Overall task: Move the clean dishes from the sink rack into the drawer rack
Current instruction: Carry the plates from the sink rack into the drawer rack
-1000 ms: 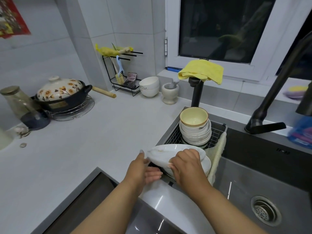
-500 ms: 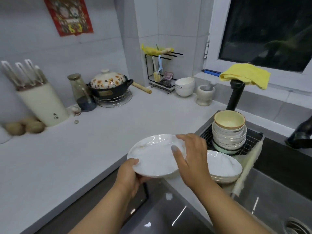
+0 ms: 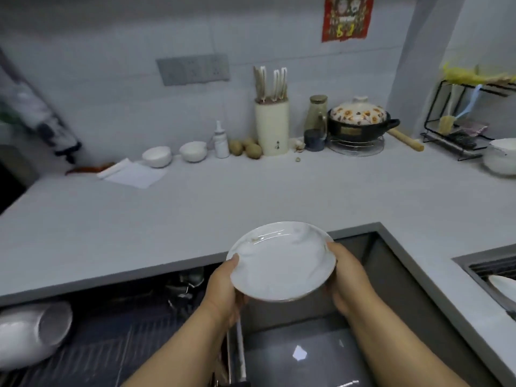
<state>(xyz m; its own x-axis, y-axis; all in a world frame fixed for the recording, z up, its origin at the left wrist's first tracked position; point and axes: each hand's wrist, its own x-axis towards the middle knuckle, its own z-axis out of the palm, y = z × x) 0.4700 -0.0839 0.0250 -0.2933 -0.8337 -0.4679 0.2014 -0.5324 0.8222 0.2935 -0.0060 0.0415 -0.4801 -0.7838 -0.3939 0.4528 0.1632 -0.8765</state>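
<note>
So the white plate [image 3: 280, 262] is up in the air between both hands, face-up and roughly level, over the front edge of the counter [image 3: 195, 208]. Left hand [image 3: 223, 286] is clamped on its left rim with the thumb on top, right hand [image 3: 346, 280] is cupping the right rim, so both are closed on the plate and nothing's loose.

What matters for the next bit: the drawer rack [image 3: 117, 350] sits below and to the left of the plate, pulled out under the counter's front edge, so I'd guess the left hand leads it down. There's already something white and rounded [image 3: 33, 333] lying at the drawer's left end, too blurry to say whether it's a bowl or a cup. Rack slots are dark and smeared, can't tell which are free.

More plates in the sink rack [image 3: 499, 286] wait at the far right. The counter's back edge is crowded with a knife block [image 3: 271, 129] and a flowery pot [image 3: 360, 121], but the front is bare
</note>
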